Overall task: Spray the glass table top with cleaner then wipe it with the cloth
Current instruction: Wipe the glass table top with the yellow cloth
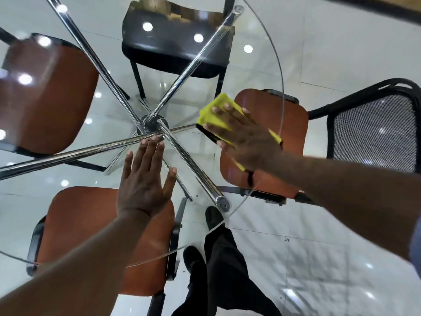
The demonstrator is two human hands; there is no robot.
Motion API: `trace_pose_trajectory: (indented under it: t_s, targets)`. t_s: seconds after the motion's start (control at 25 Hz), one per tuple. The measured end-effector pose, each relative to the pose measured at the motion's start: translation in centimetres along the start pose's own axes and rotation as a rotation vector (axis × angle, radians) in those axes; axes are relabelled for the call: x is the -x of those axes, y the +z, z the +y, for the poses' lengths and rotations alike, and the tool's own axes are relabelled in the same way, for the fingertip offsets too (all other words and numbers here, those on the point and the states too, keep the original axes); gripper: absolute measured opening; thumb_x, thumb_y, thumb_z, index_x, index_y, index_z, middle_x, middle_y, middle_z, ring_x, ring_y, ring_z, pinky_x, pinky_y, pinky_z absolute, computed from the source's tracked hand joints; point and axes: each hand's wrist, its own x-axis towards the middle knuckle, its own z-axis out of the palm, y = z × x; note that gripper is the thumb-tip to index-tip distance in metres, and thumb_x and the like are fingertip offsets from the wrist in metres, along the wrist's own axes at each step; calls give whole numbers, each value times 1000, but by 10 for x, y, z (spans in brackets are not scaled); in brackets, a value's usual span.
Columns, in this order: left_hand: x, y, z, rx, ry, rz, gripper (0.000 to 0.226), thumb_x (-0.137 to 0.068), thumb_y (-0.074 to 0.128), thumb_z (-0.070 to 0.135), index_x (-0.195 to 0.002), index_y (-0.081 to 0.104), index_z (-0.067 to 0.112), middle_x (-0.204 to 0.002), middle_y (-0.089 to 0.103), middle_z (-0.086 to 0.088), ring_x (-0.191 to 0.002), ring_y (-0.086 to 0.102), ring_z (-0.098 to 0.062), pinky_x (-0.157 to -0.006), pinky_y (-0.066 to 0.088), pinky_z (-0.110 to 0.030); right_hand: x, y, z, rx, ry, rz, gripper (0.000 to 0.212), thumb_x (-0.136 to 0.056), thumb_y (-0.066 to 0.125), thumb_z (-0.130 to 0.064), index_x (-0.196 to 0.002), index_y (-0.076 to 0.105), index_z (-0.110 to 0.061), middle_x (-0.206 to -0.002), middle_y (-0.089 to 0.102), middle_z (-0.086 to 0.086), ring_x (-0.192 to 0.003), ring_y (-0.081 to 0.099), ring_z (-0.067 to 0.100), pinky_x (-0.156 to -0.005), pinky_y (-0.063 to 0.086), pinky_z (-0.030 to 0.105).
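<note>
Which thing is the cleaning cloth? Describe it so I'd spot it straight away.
Start at the round glass table top with chrome legs crossing beneath. Toward its right edge, the right hand presses flat on the cloth. It is the only bright yellow thing, folded flat, above an orange chair seat.

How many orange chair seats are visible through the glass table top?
3 orange seats: far-left seat, near-left seat below the left hand, right seat below the cloth. Others may be out of frame.
</note>
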Motion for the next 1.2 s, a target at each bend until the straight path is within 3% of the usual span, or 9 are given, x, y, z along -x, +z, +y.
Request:
trace_pose_trajectory:
  t_s: [0.08, 0.24, 0.32, 0.56, 0.76, 0.88, 0.96, 1.12, 1.2]
  targets:
    - [-2, 1, -3, -10, 5, 6, 70, -104, 36, 52, -165, 23, 20, -173, 16, 4, -161, 7, -15, -131, 5, -45, -41, 1, 58, 6, -110, -8, 53, -110, 42, -43, -164, 40, -42, -177, 30, 0, -164, 25, 26, -131, 26, 54]
    - [-2, 5, -6, -24, -4, -6, 71, -105, 33, 54, -166, 18, 22, -174, 12, 5, -161, 3, -14, -130, 7, -47, -75, 13, 52, -38, 811, 204, 59, -108, 31, -46, -167, 34, -38, -178, 25, 6, -164, 23, 33, -126, 29, 58]
    - [-1, 5, -4, -25, -3, -11, 71, -105, 32, 53, -166, 17, 21, -174, 12, 4, -161, 2, -14, -130, 7, -47, -61, 17, -11, -47, 991, 225, 60, -109, 32, -44, -169, 30, -36, -179, 20, 8, -165, 17, 35, -129, 22, 60]
    - [-2, -3, -1, -24, -10, -32, 72, -103, 36, 52, -165, 22, 18, -174, 14, 2, -161, 6, -17, -130, 10, -49, -111, 13, -10, -49, -125, 69, 56, -108, 45, -40, -164, 40, -40, -175, 32, 1, -163, 29, 29, -126, 32, 56]
    - [-5, 4, -4, -47, -17, -40, 72, -103, 35, 52, -165, 20, 19, -173, 14, 1, -161, 4, -16, -130, 9, -48, -123, 11, 84, -26, 663, 203, 56, -109, 36, -42, -164, 43, -33, -173, 35, 12, -160, 32, 38, -120, 38, 54]
    - [-6, 1, -5, -51, -14, -52, 73, -103, 35, 52, -166, 20, 18, -174, 13, 0, -161, 3, -17, -130, 7, -48, -45, 12, 19, 6, 862, 215, 57, -112, 34, -43, -168, 33, -32, -177, 25, 11, -164, 24, 38, -124, 32, 61]
    - [-6, 0, -3, -57, -8, -51, 73, -103, 35, 52, -165, 20, 17, -174, 13, -1, -161, 4, -17, -130, 5, -47, -12, 15, -49, -24, 686, 158, 60, -111, 39, -40, -170, 29, -33, -179, 19, 9, -165, 17, 36, -127, 25, 63]
    - [-9, 0, -4, -33, 0, -45, 72, -103, 35, 53, -165, 21, 19, -174, 14, 0, -161, 5, -18, -130, 7, -48, -49, 5, -14, -27, -221, 27, 56, -110, 45, -37, -165, 38, -38, -175, 32, 6, -162, 30, 33, -126, 31, 59]
    - [-8, 2, -5, -34, 3, -33, 72, -103, 37, 52, -165, 22, 19, -174, 15, 0, -161, 7, -18, -130, 9, -49, -85, 9, 32, -45, -69, 151, 52, -110, 48, -35, -162, 43, -34, -170, 41, 9, -157, 40, 36, -121, 39, 62]
